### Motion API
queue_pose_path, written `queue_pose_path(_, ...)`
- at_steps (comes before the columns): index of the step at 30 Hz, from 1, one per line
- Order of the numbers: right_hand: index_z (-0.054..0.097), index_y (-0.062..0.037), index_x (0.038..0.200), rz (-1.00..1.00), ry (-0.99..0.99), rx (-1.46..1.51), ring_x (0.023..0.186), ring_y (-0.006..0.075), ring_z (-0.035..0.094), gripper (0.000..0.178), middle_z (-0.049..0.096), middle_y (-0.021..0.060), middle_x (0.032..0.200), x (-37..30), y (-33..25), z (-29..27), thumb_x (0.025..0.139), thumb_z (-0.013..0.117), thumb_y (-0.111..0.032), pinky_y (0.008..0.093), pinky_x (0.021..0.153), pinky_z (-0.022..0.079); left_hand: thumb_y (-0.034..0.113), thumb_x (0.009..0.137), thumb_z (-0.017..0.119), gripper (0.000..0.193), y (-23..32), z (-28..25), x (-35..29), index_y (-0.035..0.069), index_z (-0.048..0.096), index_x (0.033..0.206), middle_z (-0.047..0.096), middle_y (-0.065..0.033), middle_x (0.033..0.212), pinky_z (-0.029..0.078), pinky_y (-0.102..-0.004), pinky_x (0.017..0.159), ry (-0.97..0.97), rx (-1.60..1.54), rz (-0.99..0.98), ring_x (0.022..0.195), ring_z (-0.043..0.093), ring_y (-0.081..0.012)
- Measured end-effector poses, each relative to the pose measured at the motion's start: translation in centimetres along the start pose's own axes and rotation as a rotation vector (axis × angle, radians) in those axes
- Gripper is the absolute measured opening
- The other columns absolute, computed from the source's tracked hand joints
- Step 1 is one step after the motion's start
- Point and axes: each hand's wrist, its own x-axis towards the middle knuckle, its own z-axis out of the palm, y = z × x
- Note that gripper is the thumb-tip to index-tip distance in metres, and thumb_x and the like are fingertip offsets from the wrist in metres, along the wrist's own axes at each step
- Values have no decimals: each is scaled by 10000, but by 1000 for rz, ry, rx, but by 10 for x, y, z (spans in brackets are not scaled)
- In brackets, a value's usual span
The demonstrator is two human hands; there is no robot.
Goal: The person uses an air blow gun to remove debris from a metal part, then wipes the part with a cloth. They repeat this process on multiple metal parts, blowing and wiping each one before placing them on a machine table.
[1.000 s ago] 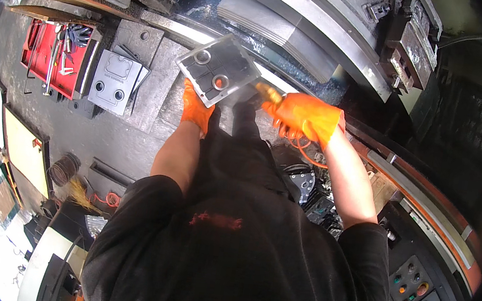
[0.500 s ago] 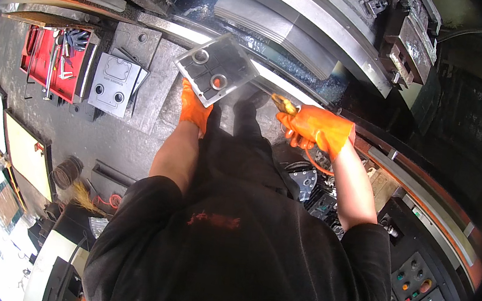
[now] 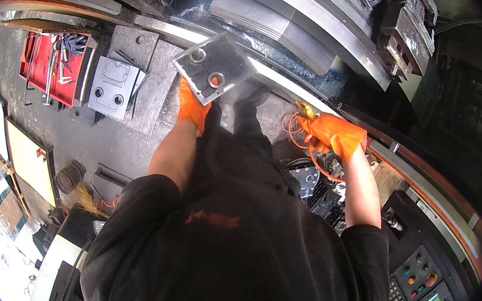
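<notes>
My left hand [image 3: 192,109], in an orange rubber glove, grips the near edge of a squarish grey metal plate [image 3: 219,57]. The plate is tilted and held up, with two round holes through it; orange glove shows through one hole. To the right, apart from the plate, my right hand [image 3: 333,133] wears a matching glove and is closed around a yellow air blow gun [image 3: 305,109]. Its nozzle end points left, and a thin orange hose [image 3: 325,172] loops below the glove. Fingers of the left hand behind the plate are hidden.
Left of me, a red tray [image 3: 40,62] of hand tools stands beside stacked metal plates [image 3: 114,78]. Across the front runs a machine bed with a metal way cover [image 3: 251,16] and a vise-like block [image 3: 408,41]. A control panel [image 3: 425,293] is at lower right.
My right hand has drawn away to the right with the air blow gun, widening the distance to the plate. The left hand and plate have shifted only slightly left.
</notes>
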Motion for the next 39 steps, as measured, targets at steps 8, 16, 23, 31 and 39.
queue_pose_path(8,749,-73,952,4,-177,-263,504,164,653,508,735,61,719,-13,10,31,983,655,-571,265,438,480,530,1117,351,530,-5,-26,13,177,562,1451,644,-31,1414,562,-456,1038,53,-83,-23,1255,648,-248)
queue_pose_path(16,705,-118,1150,-8,-428,-78,573,164,656,277,722,80,864,45,-14,42,993,695,-345,270,407,480,576,1098,388,552,-4,-16,7,185,560,1448,640,-32,1412,561,-449,1030,42,-85,-32,1250,643,-245)
queue_pose_path(23,739,-119,871,-182,-83,-470,540,134,612,542,731,27,753,10,-153,55,991,579,-623,309,523,482,561,1104,386,559,-6,-22,7,168,547,1467,616,-46,1453,542,-446,1068,56,-95,-28,1281,629,-257)
queue_pose_path(31,730,-85,1033,-87,99,103,636,139,687,371,738,48,822,54,-69,-2,935,776,-440,283,539,550,517,1108,390,493,-4,-9,4,178,600,1399,677,-36,1365,590,-452,989,6,-82,-22,1181,688,-246)
queue_pose_path(39,710,-44,920,96,67,-103,513,159,609,463,696,69,696,-21,-13,13,1032,613,-482,295,437,445,499,1101,422,462,-1,-10,1,179,614,1373,687,-31,1343,584,-431,985,52,-40,-23,1172,687,-234)
